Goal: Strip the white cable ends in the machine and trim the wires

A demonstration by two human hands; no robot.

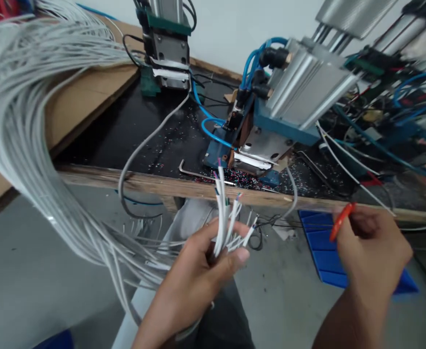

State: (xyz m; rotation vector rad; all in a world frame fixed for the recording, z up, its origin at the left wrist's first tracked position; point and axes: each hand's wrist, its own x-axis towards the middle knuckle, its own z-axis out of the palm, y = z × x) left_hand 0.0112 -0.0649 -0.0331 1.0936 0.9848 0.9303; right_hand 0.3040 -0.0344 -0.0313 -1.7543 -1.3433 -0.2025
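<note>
My left hand (201,271) is closed round a bunch of white cable ends (222,218), which stick up between thumb and fingers. Small coloured wire tips show at the ends of several of them. From this hand a thick bundle of grey-white cables (20,111) sweeps left and up over the brown board. My right hand (374,242) is apart from the cables, in front of the bench edge on the right. Its fingers are curled round a tool with a red handle (341,222); the rest of that tool is hidden or blurred, so its kind is unclear.
Pneumatic presses stand on the black bench: one at the back (171,53), a larger one (292,97) nearer. Coloured wire scraps (242,179) and a hex key (201,175) lie by the wooden edge (154,186). Below right is a blue plastic bin (316,247).
</note>
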